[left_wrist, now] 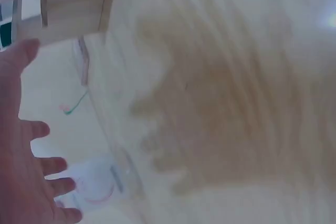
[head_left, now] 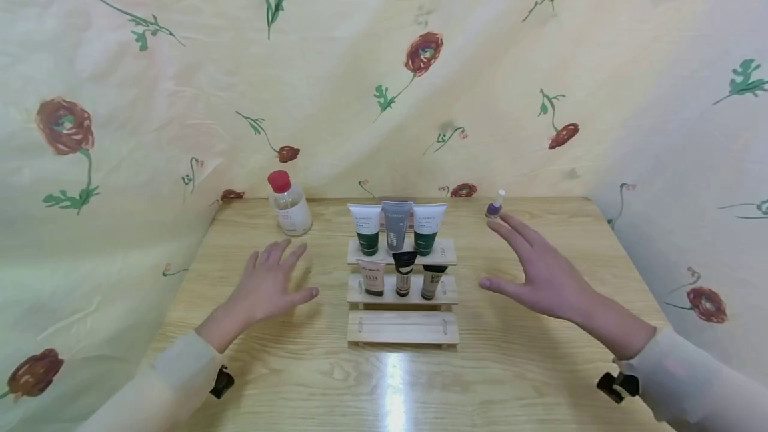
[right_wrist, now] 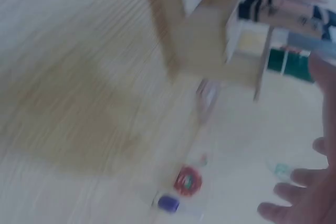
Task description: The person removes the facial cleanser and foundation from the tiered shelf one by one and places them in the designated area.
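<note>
My left hand (head_left: 268, 287) hovers over the table with fingers spread, near a clear bottle (head_left: 293, 213) with a red cap. My right hand (head_left: 543, 275) is also spread above the table and holds nothing. Its fingertips overlap the base of a small purple bottle (head_left: 495, 208) with a white top in the head view. Between the hands stands a stepped wooden rack (head_left: 403, 327). Two white-and-green tubes (head_left: 367, 225) flank a grey tube (head_left: 396, 222) on its top step. The middle step bears a pale pink tube (head_left: 373, 277), a black-capped tube (head_left: 403, 279) and a beige tube (head_left: 432, 283).
A flower-printed cloth (head_left: 336, 72) hangs behind and beside the wooden table (head_left: 300, 372). Partly hidden behind the top-row tubes is a flat pinkish object (head_left: 411, 221). Light glares off the table in front of the rack.
</note>
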Available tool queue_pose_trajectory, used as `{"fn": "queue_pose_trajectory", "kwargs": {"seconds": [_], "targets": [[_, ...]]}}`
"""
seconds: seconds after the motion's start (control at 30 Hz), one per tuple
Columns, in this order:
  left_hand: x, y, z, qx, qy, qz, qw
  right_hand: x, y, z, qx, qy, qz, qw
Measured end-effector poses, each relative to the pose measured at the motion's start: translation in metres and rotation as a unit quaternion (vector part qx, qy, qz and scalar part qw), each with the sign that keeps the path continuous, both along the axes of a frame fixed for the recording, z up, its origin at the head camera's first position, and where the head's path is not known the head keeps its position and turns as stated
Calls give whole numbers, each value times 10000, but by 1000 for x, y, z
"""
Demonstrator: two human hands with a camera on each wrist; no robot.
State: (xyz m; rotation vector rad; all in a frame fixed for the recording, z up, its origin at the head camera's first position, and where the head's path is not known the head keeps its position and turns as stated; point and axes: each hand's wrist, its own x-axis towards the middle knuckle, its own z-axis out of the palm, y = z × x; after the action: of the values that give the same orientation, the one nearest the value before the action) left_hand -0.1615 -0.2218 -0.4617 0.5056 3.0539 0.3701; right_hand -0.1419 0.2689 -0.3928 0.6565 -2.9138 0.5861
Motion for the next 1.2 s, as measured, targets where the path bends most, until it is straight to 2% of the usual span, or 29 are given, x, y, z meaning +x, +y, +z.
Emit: {"fn": "queue_pose_trajectory", "kwargs": {"seconds": [0.1, 0.17, 0.2, 0.27, 0.33, 0.43, 0.57, 0.6, 0.67, 0.73, 0.93, 1.2], "targets": [[8, 9, -5, 604, -378, 72, 9974, 5, -11, 0, -562, -33, 131, 9983], [12, 15, -8, 1281, -821, 189, 9882, 7, -18, 0, -920, -33, 265, 9954], [14, 19, -10, 1650, -1079, 278, 9800, 8, -21, -1, -1082, -26, 333, 9936], [17, 25, -14, 2362, -1560, 471, 9579, 8, -29, -3, -1364, 1, 503, 9894], [20, 30, -18, 3013, -2010, 622, 9300, 8, -36, -5, -1595, -21, 664, 9850], [25, 40, -24, 3718, -2547, 784, 8892, 7, -45, -9, -1891, -141, 803, 9786], [31, 50, -29, 4365, -3153, 942, 8373, 5, -54, -15, -2194, -430, 831, 9711], [32, 52, -30, 4475, -3271, 982, 8265, 4, -56, -16, -2251, -492, 830, 9695], [34, 55, -31, 4623, -3442, 1014, 8109, 3, -59, -20, -2344, -634, 804, 9667], [36, 57, -32, 4723, -3570, 1002, 7996, 2, -61, -23, -2404, -764, 757, 9647], [38, 61, -36, 4907, -3760, 892, 7810, -1, -67, -31, -2597, -1027, 605, 9583], [39, 64, -40, 5002, -3952, 910, 7651, 0, -74, -36, -2756, -1107, 495, 9536]]}}
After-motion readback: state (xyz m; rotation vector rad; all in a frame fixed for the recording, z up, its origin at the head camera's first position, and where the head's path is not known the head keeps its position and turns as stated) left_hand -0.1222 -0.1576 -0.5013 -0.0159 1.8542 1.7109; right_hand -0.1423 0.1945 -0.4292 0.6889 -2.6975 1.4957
